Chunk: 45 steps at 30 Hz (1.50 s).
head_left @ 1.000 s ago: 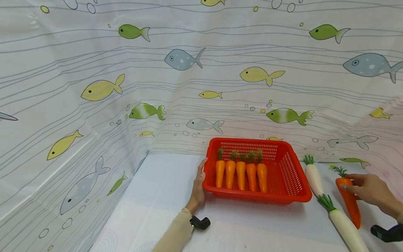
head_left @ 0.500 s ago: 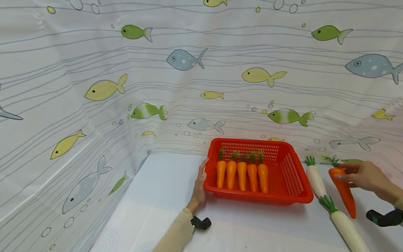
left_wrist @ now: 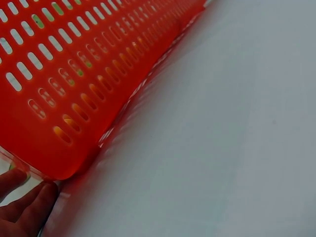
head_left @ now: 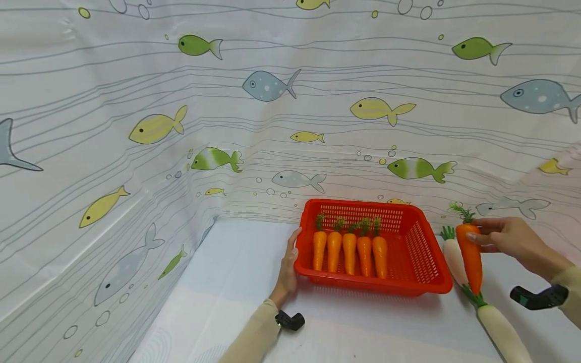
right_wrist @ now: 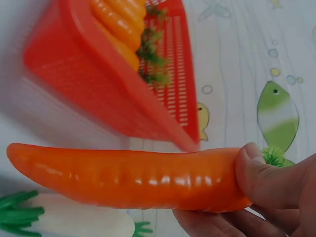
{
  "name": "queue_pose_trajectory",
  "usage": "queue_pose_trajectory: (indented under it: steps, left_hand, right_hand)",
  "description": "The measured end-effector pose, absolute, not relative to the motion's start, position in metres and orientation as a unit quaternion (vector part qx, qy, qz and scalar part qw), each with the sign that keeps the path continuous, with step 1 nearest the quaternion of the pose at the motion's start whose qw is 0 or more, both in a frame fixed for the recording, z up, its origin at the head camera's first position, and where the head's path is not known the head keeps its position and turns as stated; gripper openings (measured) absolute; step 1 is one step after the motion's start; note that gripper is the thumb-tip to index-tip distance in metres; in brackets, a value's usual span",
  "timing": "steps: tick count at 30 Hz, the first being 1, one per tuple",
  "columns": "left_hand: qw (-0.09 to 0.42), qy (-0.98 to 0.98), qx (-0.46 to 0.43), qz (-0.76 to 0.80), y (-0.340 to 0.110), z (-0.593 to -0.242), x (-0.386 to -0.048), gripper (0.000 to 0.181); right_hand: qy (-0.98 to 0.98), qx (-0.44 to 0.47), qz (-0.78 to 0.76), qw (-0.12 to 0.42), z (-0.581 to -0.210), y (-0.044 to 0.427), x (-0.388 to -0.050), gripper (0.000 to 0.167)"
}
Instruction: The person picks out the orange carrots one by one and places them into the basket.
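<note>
A carrot [head_left: 470, 254] with a green leafy top is held in my right hand [head_left: 508, 237], raised off the table. In the right wrist view the thumb and fingers pinch the carrot [right_wrist: 123, 177] near its leafy end. The carrot hangs with its tip down, in front of the white radishes. My left hand [head_left: 287, 264] rests against the left side of the red plastic basket [head_left: 372, 286], its fingers fairly straight. The left wrist view has its fingers [left_wrist: 37, 207] touching the basket's corner. Inside the basket, several carrots [head_left: 349, 252] lie side by side on the left half, tops toward the back.
Two white radishes lie right of the basket, one [head_left: 455, 259] farther back and one [head_left: 504, 330] nearer. White table surface [head_left: 227, 282] spreads left and in front of the basket. A fish-patterned sheet [head_left: 281, 151] hangs behind and at the left.
My right hand has lifted the carrot off the table and brought it left toward the basket, over the radishes. The left hand stays against the basket.
</note>
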<state>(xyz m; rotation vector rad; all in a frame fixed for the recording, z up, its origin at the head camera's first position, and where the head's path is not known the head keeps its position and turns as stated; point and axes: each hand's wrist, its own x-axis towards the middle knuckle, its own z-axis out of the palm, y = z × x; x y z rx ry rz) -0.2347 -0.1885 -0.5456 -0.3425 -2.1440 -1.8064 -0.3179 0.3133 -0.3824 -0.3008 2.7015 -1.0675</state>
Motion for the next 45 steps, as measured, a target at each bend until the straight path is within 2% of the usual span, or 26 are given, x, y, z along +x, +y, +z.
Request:
queue_pose_trajectory:
  steps: [12, 18, 25, 37, 45]
  left_hand:
    - [0.155, -0.748, -0.124, -0.633, -0.188, -0.545, -0.234, 0.061]
    - [0.160, -0.749, -0.126, -0.630, -0.189, -0.546, -0.236, 0.061]
    - [0.152, -0.747, -0.119, -0.636, -0.188, -0.546, -0.235, 0.061]
    - [0.153, -0.744, -0.122, -0.639, -0.188, -0.552, -0.236, 0.061]
    - [0.156, -0.745, -0.121, -0.637, -0.188, -0.549, -0.236, 0.061]
  right_hand:
    - [0.890, -0.114, -0.416, 0.149, -0.373, 0.293, -0.328, 0.078]
    - [0.884, -0.115, -0.430, 0.141, -0.366, 0.286, -0.330, 0.072]
    - [0.859, -0.104, -0.478, 0.150, -0.360, 0.283, -0.334, 0.077]
    - [0.794, -0.108, -0.565, 0.199, -0.378, 0.247, -0.337, 0.078]
    - [0.821, -0.099, -0.523, 0.204, -0.390, 0.216, -0.337, 0.079]
